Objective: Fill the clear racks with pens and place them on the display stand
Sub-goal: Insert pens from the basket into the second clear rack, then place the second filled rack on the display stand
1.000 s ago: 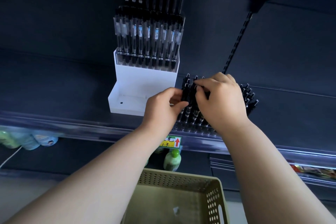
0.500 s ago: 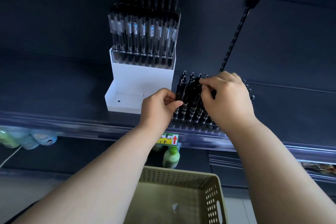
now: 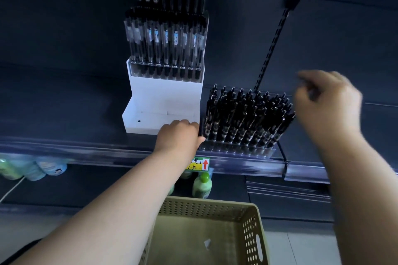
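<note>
stand: so the white display stand [image 3: 163,94] sits on the dark shelf [image 3: 64,103], and I'm placing everything else off it

rack: the clear rack [image 3: 237,150] is on the same shelf just right of the stand, nearly touching its right side, with its long side running along the shelf edge

pens: it's packed with black pens [image 3: 243,118], long axis roughly vertical, clicker ends up and tips down in the rack. The whole bunch leans a bit to the right, away from the stand

left hand: the left hand [image 3: 178,135] is in front of the stand's lower right corner. It grips the rack's left end, with curled fingers up top and the thumb down at the base

right hand: the right hand [image 3: 327,101] is up in the air past the far end of the rack, off the pens. It's motion-blurred and the fingers look loosely bent, so honestly I can't tell if it's holding anything

upper tier: clear-barrelled pens [image 3: 165,43] stand upright in the top of the stand, with another row above them

below the stand: a price tag [image 3: 199,164] with a red arrow sits on the shelf lip, with a green bottle [image 3: 202,185] under it. Nearest the camera is a beige perforated basket [image 3: 249,217]
</note>
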`<state>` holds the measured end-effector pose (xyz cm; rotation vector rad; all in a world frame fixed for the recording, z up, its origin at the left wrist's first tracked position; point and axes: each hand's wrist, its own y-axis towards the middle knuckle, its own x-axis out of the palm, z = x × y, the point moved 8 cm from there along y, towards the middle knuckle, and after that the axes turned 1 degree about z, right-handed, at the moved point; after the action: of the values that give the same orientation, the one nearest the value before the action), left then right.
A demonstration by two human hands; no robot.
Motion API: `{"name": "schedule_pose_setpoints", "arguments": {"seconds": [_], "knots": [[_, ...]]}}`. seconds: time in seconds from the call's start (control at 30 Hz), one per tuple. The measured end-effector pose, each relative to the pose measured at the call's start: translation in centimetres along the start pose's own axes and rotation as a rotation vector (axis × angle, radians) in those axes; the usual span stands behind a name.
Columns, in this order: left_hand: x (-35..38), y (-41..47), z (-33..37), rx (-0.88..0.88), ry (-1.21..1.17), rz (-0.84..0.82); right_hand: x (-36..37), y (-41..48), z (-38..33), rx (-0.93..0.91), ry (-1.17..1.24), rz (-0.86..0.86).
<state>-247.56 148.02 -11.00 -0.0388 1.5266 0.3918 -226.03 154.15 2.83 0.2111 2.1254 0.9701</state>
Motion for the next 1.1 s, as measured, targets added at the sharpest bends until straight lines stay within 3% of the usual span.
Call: {"name": "schedule_pose_setpoints", "arguments": {"seconds": [0.1, 0.2, 0.3, 0.4, 0.67, 1.1], "knots": [[0.8, -0.5, 0.8, 0.024, 0.125, -0.032, -0.8, -0.2, 5.7, 0.232, -0.126, -0.034], [1.7, -0.6, 1.4, 0.001, 0.143, -0.08, 2.0, -2.3, 10.0, 0.335, -0.323, -0.322], [2.6, -0.5, 1.1, -0.051, 0.147, -0.127, 6.8, -5.9, 11.2, 0.295, -0.285, -0.671], [3.5, -0.3, 0.8, -0.097, 0.116, -0.174, 10.4, -8.7, 11.1, 0.2, -0.309, -0.872], [3.9, 0.7, 0.9, -0.163, 0.096, -0.177, 12.8, -9.4, 11.0, 0.273, -0.301, -0.844], [3.7, 0.9, 3.1, -0.079, 0.114, -0.144, 10.2, -8.2, 10.8, 0.273, -0.178, -0.755]]}}
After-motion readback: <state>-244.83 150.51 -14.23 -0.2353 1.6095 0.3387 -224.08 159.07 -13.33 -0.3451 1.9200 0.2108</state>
